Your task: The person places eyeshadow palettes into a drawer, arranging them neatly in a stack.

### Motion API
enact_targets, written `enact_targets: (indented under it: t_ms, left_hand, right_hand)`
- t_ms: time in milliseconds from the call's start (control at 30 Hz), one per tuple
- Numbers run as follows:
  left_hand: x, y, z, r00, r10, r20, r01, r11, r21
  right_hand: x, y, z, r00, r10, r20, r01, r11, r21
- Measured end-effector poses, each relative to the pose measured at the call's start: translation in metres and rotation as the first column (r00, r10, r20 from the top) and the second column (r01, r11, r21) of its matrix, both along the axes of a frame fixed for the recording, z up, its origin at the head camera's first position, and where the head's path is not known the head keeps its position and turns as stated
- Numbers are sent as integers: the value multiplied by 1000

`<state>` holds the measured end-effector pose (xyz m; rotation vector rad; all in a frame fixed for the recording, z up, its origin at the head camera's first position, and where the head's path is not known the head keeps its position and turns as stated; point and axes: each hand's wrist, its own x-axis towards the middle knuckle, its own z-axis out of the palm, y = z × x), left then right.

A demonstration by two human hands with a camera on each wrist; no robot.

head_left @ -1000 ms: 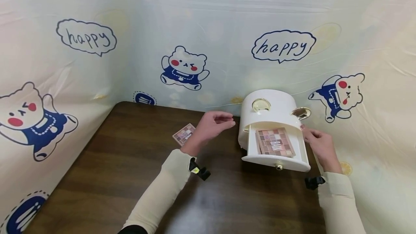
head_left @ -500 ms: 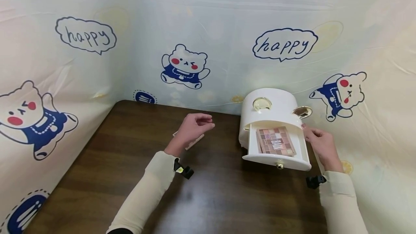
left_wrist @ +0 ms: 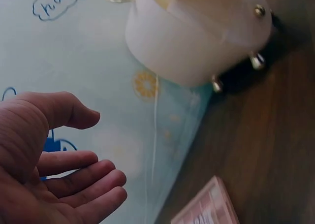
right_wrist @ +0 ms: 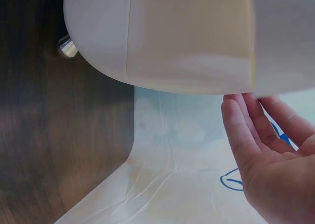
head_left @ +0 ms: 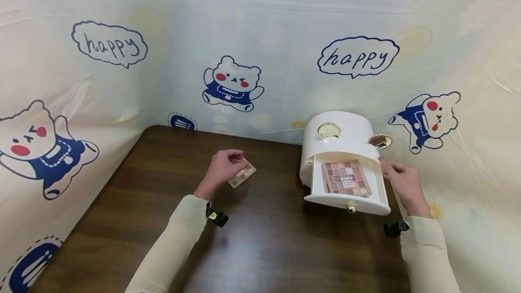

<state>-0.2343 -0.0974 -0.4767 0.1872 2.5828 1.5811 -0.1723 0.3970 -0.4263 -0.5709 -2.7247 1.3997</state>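
My left hand point(head_left: 221, 167) hovers over an eyeshadow palette point(head_left: 243, 177) lying on the table, hiding part of it in the head view. In the left wrist view its thumb and loosely bent fingers are apart with nothing between them, and the palette point(left_wrist: 209, 207) shows beyond the fingertips. A white storage box point(head_left: 339, 123) stands at the right with its drawer point(head_left: 321, 199) pulled out. Inside the drawer lies another eyeshadow palette point(head_left: 346, 177). My right hand point(head_left: 403, 183) is at the box's right side, its fingertips right at the wall in the right wrist view.
The dark wooden table point(head_left: 260, 243) meets a printed cloth backdrop point(head_left: 281, 94) behind and at both sides. Two gold ear-like rounds, left ear point(head_left: 329, 131) and right ear point(head_left: 379, 141), jut from the box. A gold knob point(head_left: 351, 209) sticks out from the drawer front.
My left hand has moved left, away from the box, and now sits over the palette on the table. The right hand, box and open drawer have stayed in place.
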Motion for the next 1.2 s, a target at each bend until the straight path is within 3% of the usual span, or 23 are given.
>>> enact_targets:
  t_ms: [167, 400, 533, 800, 967, 1200]
  left_hand:
    - [-2, -10, -11, 999, 22, -47, -29, 986, -162]
    - [-6, -21, -26, 995, 33, -94, -64, 933, -353]
    - [-9, -27, -38, 997, 16, -78, -46, 913, -405]
    - [-14, -35, -68, 1000, 20, 9, -12, 850, -526]
    - [-16, -32, -82, 1000, 29, 7, -20, 827, -562]
    - [-18, -24, -95, 999, 40, 7, -26, 773, -634]
  right_hand:
    - [0, -1, -1, 1000, -5, 4, 5, 1000, -12]
    - [0, 0, -1, 1000, -7, 5, 7, 1000, -20]
    - [-1, 0, -1, 1000, -15, 4, 15, 1000, -26]
    - [-1, -1, -3, 1000, -12, -2, 12, 1000, -18]
    - [0, 1, -2, 1000, 0, 7, 0, 1000, -22]
    - [-1, -1, -2, 1000, -13, 2, 13, 1000, -13]
